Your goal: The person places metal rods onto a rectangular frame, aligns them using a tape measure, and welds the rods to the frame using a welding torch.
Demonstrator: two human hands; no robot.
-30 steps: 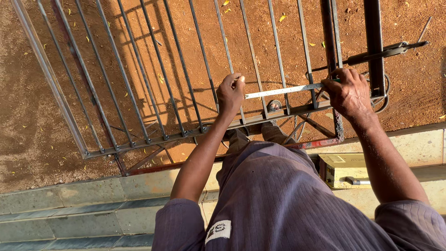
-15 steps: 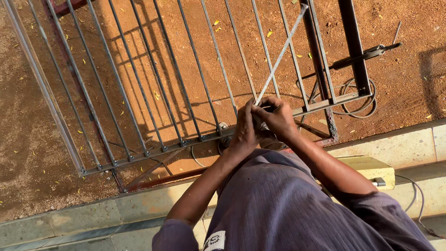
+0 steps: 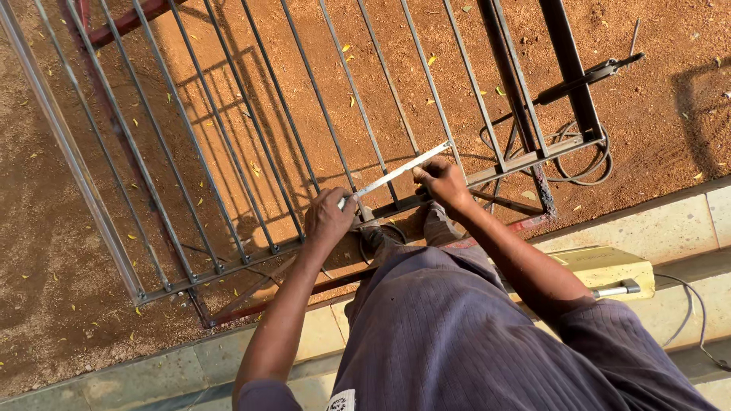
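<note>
Big barred metal gate frame (image 3: 228, 152) lies flat on red dirt ground (image 3: 670, 114), filling most of the view from 9 to 2 o'clock. Pale stone ledge (image 3: 655, 228) runs along the bottom, 4 to 8 o'clock, with a yellowish box-shaped machine (image 3: 601, 266) on it at 4 o'clock and a cable trailing off right. Coiled cable (image 3: 590, 164) and a dark rod-like tool (image 3: 586, 74) sit at the frame's far corner, 1–2 o'clock.

Change: half a second ago the flat steel strip (image 3: 400, 172) stood steeply, pointing toward 1 o'clock, with both hands bunched at its lower end. Now it is swung down, lying nearly along the frame's bottom rail, just above it, across the bars near centre. Hands have spread apart, one per end.

Left hand (image 3: 329, 218) clenched on the strip's lower end at 7 o'clock of centre. Right hand (image 3: 442, 181), fingers closed, pinches near the upper end.

Judgement: strip looks like it's being laid against the rail for positioning; not yet fixed.
</note>
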